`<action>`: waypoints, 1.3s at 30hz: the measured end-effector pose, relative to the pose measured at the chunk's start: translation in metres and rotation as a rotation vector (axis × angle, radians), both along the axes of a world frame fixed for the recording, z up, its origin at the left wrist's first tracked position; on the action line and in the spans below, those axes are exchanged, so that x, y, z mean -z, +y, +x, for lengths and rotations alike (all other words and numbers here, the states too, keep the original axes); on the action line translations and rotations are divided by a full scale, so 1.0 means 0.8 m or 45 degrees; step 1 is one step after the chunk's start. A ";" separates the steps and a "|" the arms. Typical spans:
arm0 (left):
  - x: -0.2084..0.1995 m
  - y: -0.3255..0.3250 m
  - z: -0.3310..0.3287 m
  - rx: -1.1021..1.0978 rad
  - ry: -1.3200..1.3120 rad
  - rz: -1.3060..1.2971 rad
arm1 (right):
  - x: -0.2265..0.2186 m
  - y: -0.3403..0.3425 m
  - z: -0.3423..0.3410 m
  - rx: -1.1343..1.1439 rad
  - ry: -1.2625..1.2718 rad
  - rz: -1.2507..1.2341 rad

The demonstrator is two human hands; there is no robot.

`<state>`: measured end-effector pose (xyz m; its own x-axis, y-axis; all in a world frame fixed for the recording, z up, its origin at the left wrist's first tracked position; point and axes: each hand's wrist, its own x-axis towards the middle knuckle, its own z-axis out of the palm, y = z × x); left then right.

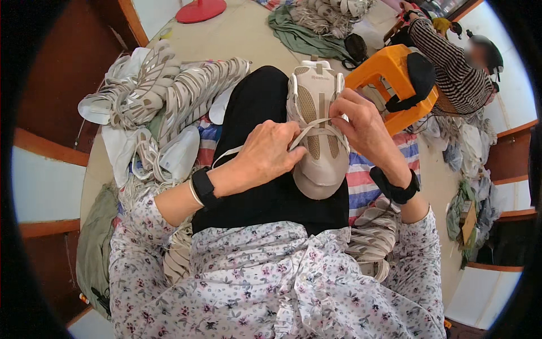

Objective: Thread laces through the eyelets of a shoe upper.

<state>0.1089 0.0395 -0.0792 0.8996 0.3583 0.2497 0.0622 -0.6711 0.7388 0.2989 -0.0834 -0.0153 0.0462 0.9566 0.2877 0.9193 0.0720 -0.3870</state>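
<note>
A beige shoe upper (319, 172) with tan mesh panels lies on my lap, toe toward me and tongue pointing away. A pale flat shoelace (310, 132) crosses its lower part. My left hand (270, 148) pinches the lace at the shoe's left side, and a loose length trails off behind that wrist. On the opposite side my right hand (361, 117) pinches the lace near the eyelets, fingertips together. Both wrists wear black bands. My black-trousered legs (248, 113) lie under the shoe.
Stacked shoe uppers (195, 93) lie at my left, and another stack (372, 234) sits by my right hip. An orange stool (389, 85) stands ahead right, near a person in a striped top (451, 62). Striped sheeting (364, 186) covers floor beside me. More uppers (324, 17) are piled far ahead.
</note>
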 end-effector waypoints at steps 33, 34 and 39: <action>-0.027 0.036 0.033 0.161 -0.120 -0.285 | -0.255 -0.097 0.458 1.573 -1.186 0.217; -0.029 0.028 0.045 0.177 -0.291 -0.171 | -0.264 -0.095 0.464 1.476 -0.879 0.254; -0.029 0.016 0.055 0.004 -0.285 0.170 | -0.133 -0.013 0.214 0.512 0.346 0.195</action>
<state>0.1529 0.0525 -0.0560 0.8177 0.3062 0.4875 -0.0949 -0.7636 0.6387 0.4703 -0.0942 0.0913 0.4948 0.7954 0.3501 0.7537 -0.1922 -0.6285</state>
